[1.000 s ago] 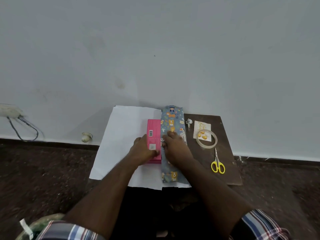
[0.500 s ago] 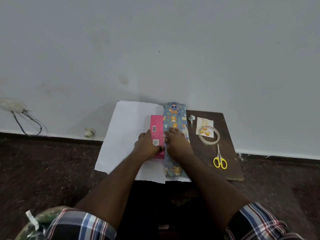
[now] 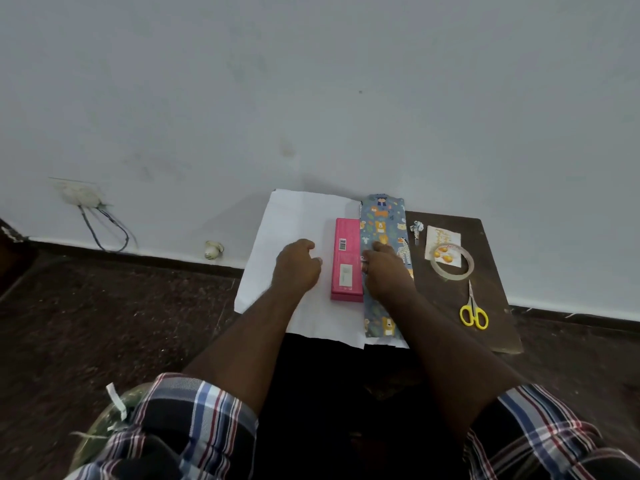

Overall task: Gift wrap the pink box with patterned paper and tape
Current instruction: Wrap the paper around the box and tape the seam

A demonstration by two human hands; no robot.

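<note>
Setting: dark speckled floor against a pale wall; a low dark wooden board [image 3: 485,289] serves as the work surface

Nearest item: the white underside of the patterned paper [image 3: 294,216], spread flat and overhanging the board's near and left edges

Right side, near to far: yellow scissors [image 3: 473,312], then a tape roll [image 3: 452,266] lying on a small card [image 3: 445,244]

Centre: pink box [image 3: 346,259] lying lengthwise on the sheet, barcode up, its right side covered by a folded-over flap of the paper, printed side showing

Right hand [image 3: 386,271]: flat on that flap at the box's right edge, fingers fairly straight, pressing it down

Left hand [image 3: 298,268]: just left of the box and clear of it, fingers loosely curled, holding nothing; whether it touches the sheet cannot be told

Risk, as judged: the flap is untaped, so easing the right hand may let it spring open; dragging the loose left side across could shift the box and skew the seam
</note>
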